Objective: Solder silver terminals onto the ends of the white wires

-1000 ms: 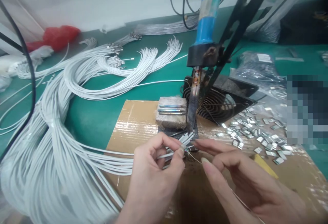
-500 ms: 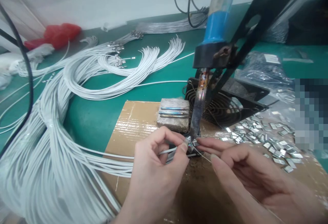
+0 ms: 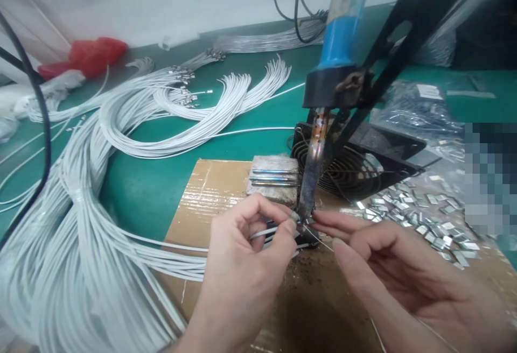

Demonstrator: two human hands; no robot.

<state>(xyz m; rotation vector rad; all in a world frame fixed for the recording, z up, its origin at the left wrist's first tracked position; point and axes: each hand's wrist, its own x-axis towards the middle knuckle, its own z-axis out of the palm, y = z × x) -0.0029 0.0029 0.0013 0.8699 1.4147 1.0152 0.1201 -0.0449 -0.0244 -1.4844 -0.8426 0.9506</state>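
Note:
My left hand (image 3: 246, 267) pinches a white cable (image 3: 263, 232) between thumb and forefinger, its end held close under the tip of a blue-handled soldering iron (image 3: 343, 35). More white cables pass behind this hand. My right hand (image 3: 398, 272) is closed on a thin solder wire (image 3: 322, 240), which runs from the thumb up to the iron's tip. The extended fingers of this hand come close to a small shiny metal piece at the tip. Fingertips partly hide the exact contact there.
A large bundle of white cables (image 3: 81, 224) fills the left. Small metal plates (image 3: 440, 229) lie scattered on the cardboard (image 3: 194, 202) at right. A grey block (image 3: 274, 163) with metal rods, a black fan (image 3: 355, 159) and the iron's black stand (image 3: 388, 62) sit behind my hands.
Both hands have shifted only slightly at the iron's tip, with their holds on the cable and solder wire kept. The right fingertips are a little higher. The surroundings look the same.

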